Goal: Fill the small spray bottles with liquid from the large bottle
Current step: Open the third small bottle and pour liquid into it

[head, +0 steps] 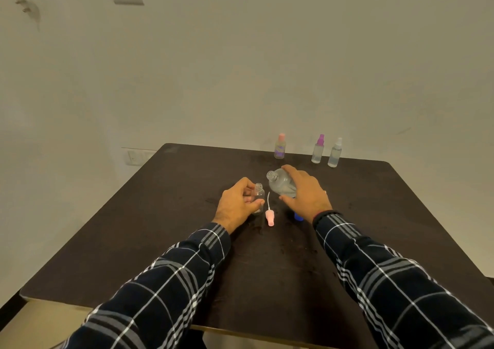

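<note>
**Both hands on bottles at mid-surface**

Head view: the left hand (239, 204) has its fingers (247, 185) curled around a small uncapped bottle (258, 194) standing upright on the dark surface (133, 241). The right hand (307, 193) grips the large bottle (279, 183), tilted, open neck just above and right of the small one. A pink spray cap (270, 216) lies between the hands. Beyond the fingers stand three capped spray bottles (318, 149); one shows a purple label, unreadable.

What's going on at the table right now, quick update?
Left hand steadies open small bottle on table. Right hand tilts large bottle toward it; no pour visible. Pink sprayer lies between hands. Three capped bottles wait behind.
</note>
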A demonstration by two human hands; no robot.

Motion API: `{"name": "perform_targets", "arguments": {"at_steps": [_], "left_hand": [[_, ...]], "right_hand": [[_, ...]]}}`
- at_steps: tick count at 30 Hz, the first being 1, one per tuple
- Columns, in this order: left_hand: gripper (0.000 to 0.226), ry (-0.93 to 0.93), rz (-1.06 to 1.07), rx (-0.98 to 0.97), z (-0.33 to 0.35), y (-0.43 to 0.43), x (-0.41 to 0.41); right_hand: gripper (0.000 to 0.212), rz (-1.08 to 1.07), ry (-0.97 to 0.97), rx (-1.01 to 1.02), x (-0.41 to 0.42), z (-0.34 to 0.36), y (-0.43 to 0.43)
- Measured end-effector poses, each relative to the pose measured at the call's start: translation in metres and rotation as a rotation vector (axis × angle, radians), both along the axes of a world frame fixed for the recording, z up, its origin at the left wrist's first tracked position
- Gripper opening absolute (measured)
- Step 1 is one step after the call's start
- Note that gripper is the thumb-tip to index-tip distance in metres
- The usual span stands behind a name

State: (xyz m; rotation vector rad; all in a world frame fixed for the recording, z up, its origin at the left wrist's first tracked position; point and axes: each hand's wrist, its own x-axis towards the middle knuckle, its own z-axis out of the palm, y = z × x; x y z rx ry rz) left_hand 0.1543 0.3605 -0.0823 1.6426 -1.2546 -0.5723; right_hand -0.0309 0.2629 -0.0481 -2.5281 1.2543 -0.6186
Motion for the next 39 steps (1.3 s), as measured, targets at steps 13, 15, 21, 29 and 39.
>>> {"name": "perform_targets", "arguments": {"at_steps": [13, 15, 21, 29, 39], "left_hand": [[0.03, -0.008, 0.005, 0.016, 0.003, 0.002, -0.002], [0.03, -0.011, 0.001, 0.018, 0.003, 0.002, -0.001], [0.03, -0.023, 0.005, 0.024, 0.002, 0.0, -0.001], [0.03, -0.035, 0.002, 0.033, 0.001, 0.0, 0.0], [0.033, -0.02, 0.005, 0.024, 0.003, 0.002, -0.001]], "right_hand": [[0.073, 0.039, 0.153, -0.09, 0.01, 0.006, 0.007], [0.073, 0.032, 0.162, -0.104, 0.01, 0.006, 0.007], [0.074, 0.012, 0.22, -0.163, 0.012, 0.008, 0.006], [0.077, 0.023, 0.299, -0.211, 0.013, 0.012, 0.002], [0.078, 0.021, 0.364, -0.275, 0.013, 0.017, 0.001]]}}
